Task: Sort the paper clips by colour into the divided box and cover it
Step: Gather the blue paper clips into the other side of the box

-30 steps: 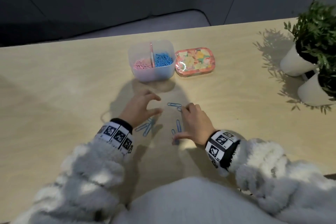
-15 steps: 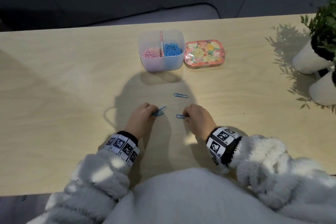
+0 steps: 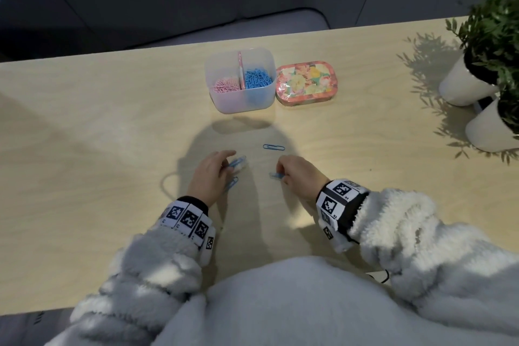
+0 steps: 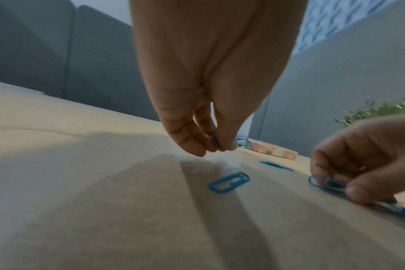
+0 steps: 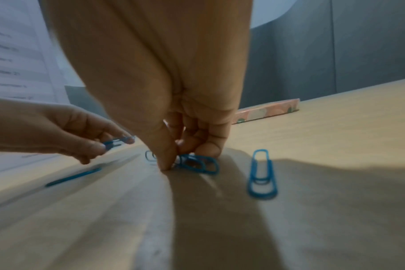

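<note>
My left hand [image 3: 209, 174] pinches blue clips [image 3: 237, 161]; my right hand [image 3: 299, 174] pinches a bunch of blue clips [image 5: 197, 163] against the bench [image 3: 98, 126] — one loose clip [image 3: 273, 147] lies beyond. The divided box [image 3: 240, 101] stands uncovered, the floral lid [image 3: 304, 83] beside it.

No words, brand names or numbers can be read anywhere. The white bands on both wrists [image 3: 188, 219] [image 3: 338, 199] carry black-and-white square code markers, with tiny characters too small to read. The white sheet [image 5: 16, 54] in the right wrist view carries blurred, illegible lines.
</note>
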A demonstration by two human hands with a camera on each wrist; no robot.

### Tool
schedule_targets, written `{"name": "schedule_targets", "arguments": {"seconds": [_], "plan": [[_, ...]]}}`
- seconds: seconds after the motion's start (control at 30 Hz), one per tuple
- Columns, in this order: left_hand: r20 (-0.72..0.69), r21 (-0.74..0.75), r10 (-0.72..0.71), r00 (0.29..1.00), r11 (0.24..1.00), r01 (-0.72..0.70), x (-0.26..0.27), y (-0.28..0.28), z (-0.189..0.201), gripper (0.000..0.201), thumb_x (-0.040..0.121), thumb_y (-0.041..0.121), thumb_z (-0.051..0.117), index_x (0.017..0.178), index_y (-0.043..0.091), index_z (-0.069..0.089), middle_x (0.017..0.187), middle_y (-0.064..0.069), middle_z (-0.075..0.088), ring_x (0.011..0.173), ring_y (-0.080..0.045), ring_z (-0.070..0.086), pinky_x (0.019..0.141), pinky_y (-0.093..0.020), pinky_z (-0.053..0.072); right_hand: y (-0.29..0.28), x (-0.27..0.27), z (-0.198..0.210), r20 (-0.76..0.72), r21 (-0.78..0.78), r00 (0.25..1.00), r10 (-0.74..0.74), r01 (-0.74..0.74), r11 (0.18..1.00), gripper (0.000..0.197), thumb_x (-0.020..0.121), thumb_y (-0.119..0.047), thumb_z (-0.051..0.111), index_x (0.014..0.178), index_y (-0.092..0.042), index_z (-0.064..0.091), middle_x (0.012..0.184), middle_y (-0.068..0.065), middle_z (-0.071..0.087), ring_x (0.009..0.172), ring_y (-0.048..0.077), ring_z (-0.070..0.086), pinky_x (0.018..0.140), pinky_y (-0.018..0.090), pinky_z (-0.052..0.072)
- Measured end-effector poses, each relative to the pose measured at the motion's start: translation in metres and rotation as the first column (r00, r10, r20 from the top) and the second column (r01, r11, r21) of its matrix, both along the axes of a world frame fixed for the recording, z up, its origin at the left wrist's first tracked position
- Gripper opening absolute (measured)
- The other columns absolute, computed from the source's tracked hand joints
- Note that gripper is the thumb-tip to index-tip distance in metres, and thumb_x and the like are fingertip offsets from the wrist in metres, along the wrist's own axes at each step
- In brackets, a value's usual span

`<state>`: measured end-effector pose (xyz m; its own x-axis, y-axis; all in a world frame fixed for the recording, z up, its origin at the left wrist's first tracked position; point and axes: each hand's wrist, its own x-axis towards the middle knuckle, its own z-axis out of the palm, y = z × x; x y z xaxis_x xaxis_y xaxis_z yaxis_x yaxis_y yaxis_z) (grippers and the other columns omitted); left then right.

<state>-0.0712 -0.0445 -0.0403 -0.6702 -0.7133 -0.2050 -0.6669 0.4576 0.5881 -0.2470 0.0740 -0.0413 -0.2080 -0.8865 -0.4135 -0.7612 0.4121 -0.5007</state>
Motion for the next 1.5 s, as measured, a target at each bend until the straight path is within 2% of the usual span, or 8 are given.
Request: {"name": "schedule_targets", "arguments": {"seconds": [0.2, 0.37, 0.63, 0.8, 0.97, 1.1, 1.33, 1.5], "plan": [[-0.047, 0.458, 0.334, 0.941, 0.845, -0.277, 0.006, -0.011, 0.002, 0.018, 0.089, 0.006, 0.039, 0.079, 0.011, 0.054, 0.084, -0.008, 0.053, 0.076, -0.022, 0.046, 0.065, -0.029, 0.034, -0.002, -0.034, 0.003, 0.24, -0.17, 0.928, -0.284, 0.328, 0.929, 0.011, 0.084, -0.001, 0.054, 0.085, -0.006, 0.064, 0.093, 0.02, 0.065, 0.085, 0.028, 0.058, 0.074, 0.029, 0.039], [-0.013, 0.433, 0.289, 0.957, 0.865, -0.255, 0.014, -0.007, 0.001, 0.033, 0.091, 0.022, 0.049, 0.063, 0.015, 0.034, 0.058, -0.003, 0.038, 0.052, -0.017, 0.043, 0.051, -0.026, 0.034, 0.013, -0.058, 0.008, 0.646, -0.061, 0.549, -0.53, 0.729, 0.681, 0.023, 0.092, 0.004, 0.045, 0.075, -0.012, 0.048, 0.05, 0.002, 0.056, 0.037, 0.014, 0.05, 0.037, 0.019, 0.043], [0.162, 0.091, -0.034, 0.986, 0.996, 0.02, 0.02, 0.004, -0.004, 0.021, 0.097, 0.025, 0.038, 0.096, 0.006, 0.047, 0.089, -0.011, 0.057, 0.084, -0.031, 0.054, 0.068, -0.033, 0.034, 0.043, -0.066, 0.005, 0.773, 0.48, -0.096, -0.627, 0.735, 0.479, 0.028, 0.086, -0.018, 0.03, 0.061, -0.015, 0.041, 0.059, 0.0, 0.034, 0.036, 0.013, 0.039, 0.045, 0.022, 0.044], [0.197, 0.106, -0.092, 0.976, 0.992, 0.072, 0.014, 0.012, -0.008, 0.017, 0.088, 0.022, 0.057, 0.087, 0.013, 0.042, 0.088, -0.005, 0.052, 0.086, -0.028, 0.052, 0.066, -0.027, 0.027, 0.046, -0.048, -0.001, 0.716, 0.335, 0.1, -0.691, 0.819, 0.466, 0.025, 0.092, -0.019, 0.049, 0.068, -0.013, 0.047, 0.053, 0.004, 0.041, 0.036, 0.011, 0.045, 0.036, 0.018, 0.039], [0.257, 0.059, -0.18, 0.95, 0.984, 0.17, 0.004, 0.008, -0.008, 0.013, 0.091, 0.019, 0.051, 0.088, 0.007, 0.047, 0.093, -0.012, 0.048, 0.089, -0.032, 0.052, 0.073, -0.034, 0.034, 0.059, -0.043, -0.002, 0.079, -0.108, 0.834, -0.546, 0.552, 0.827, 0.02, 0.091, -0.029, 0.051, 0.075, -0.017, 0.05, 0.077, 0.011, 0.064, 0.074, 0.03, 0.057, 0.067, 0.033, 0.042], [0.274, -0.027, -0.222, 0.936, 0.971, 0.238, -0.012, 0.007, -0.008, 0.021, 0.092, 0.016, 0.049, 0.096, -0.003, 0.053, 0.104, -0.022, 0.051, 0.093, -0.037, 0.054, 0.079, -0.04, 0.037, 0.065, -0.033, -0.002, -0.179, -0.002, 0.908, -0.379, 0.384, 0.923, 0.044, 0.069, -0.057, 0.068, 0.083, -0.02, 0.047, 0.084, 0.002, 0.063, 0.079, 0.03, 0.059, 0.062, 0.032, 0.037], [0.222, -0.068, -0.237, 0.946, 0.964, 0.258, -0.04, 0.012, -0.009, 0.02, 0.093, 0.014, 0.045, 0.1, -0.003, 0.052, 0.106, -0.022, 0.055, 0.094, -0.036, 0.054, 0.078, -0.041, 0.039, 0.051, -0.011, -0.003, -0.13, -0.072, 0.918, -0.376, 0.369, 0.926, 0.004, 0.081, -0.022, 0.062, 0.085, -0.02, 0.063, 0.096, 0.002, 0.065, 0.091, 0.029, 0.061, 0.069, 0.03, 0.041], [0.119, -0.096, -0.327, 0.937, 0.936, 0.339, -0.068, 0.016, -0.009, 0.016, 0.091, 0.014, 0.049, 0.097, 0.0, 0.052, 0.099, -0.019, 0.057, 0.087, -0.036, 0.055, 0.071, -0.042, 0.041, 0.038, -0.018, 0.003, -0.094, 0.055, 0.953, -0.289, 0.295, 0.954, 0.012, 0.08, -0.012, 0.055, 0.076, -0.022, 0.058, 0.096, 0.004, 0.066, 0.087, 0.029, 0.061, 0.065, 0.028, 0.039]]}}
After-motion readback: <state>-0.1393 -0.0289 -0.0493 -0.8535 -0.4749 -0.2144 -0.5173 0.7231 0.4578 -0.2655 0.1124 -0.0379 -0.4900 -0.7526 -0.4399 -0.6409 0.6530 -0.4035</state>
